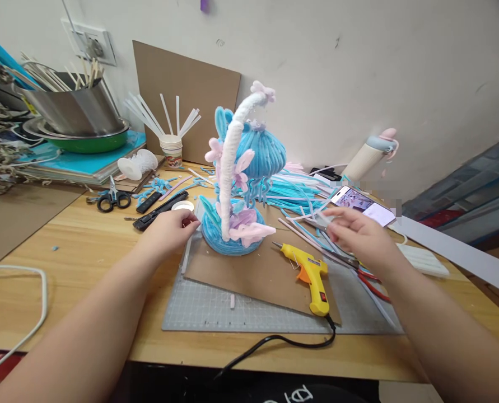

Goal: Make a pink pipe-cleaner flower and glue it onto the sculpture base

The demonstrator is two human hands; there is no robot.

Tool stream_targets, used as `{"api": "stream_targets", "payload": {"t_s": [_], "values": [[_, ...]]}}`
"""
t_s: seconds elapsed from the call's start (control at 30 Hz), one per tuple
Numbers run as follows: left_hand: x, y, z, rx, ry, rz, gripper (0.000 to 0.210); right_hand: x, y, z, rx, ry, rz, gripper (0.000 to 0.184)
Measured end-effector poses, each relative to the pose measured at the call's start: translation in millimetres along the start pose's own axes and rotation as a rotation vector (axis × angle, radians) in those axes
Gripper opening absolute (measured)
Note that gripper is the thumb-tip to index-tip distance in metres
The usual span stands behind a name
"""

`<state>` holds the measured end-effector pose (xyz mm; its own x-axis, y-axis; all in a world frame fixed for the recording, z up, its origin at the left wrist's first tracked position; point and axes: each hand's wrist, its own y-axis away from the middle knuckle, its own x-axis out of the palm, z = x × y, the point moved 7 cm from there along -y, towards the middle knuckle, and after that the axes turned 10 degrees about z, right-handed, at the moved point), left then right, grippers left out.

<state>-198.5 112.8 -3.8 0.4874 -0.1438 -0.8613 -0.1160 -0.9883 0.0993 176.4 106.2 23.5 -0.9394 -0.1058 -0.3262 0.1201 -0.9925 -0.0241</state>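
Observation:
A lamp-like craft made of fuzzy pipe cleaners stands upright in the middle, with a curved white stem (231, 162), a blue shade (262, 154) and a round blue base (232, 247). Pink and lilac petals (251, 229) sit on the base. My left hand (171, 228) is closed beside the base, its fingertips curled together; whatever they hold is hidden. To the right, my right hand (360, 238) is closed with thumb and fingers pinched near a pale translucent piece and loose pipe cleaners (302, 232). Beneath that hand lie red-handled pliers (371, 282).
A yellow glue gun (310, 274) with a black cord lies on cardboard (249, 282) over a grey cutting mat (190, 313). Scissors (113, 198), a black cutter (159, 211), a paper cup (172, 150) of glue sticks, a phone (362, 206) and a bottle (367, 159) surround it.

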Motion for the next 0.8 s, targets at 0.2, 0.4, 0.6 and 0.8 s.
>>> {"api": "stream_targets", "payload": {"t_s": [0.2,0.4,0.6,0.8], "values": [[1.9,3,-10,0.08,0.019,0.01,0.025,104,35,34,-0.133,0.632,0.477,0.02],[15.3,3,-24,0.215,0.043,0.056,0.026,161,18,41,-0.321,0.894,0.39,0.026],[29.2,2,-24,0.241,0.03,0.106,0.036,180,8,36,-0.334,0.926,0.334,0.02],[29.8,3,-24,0.197,0.003,0.116,0.046,186,11,36,-0.32,0.993,0.364,0.022]]}}
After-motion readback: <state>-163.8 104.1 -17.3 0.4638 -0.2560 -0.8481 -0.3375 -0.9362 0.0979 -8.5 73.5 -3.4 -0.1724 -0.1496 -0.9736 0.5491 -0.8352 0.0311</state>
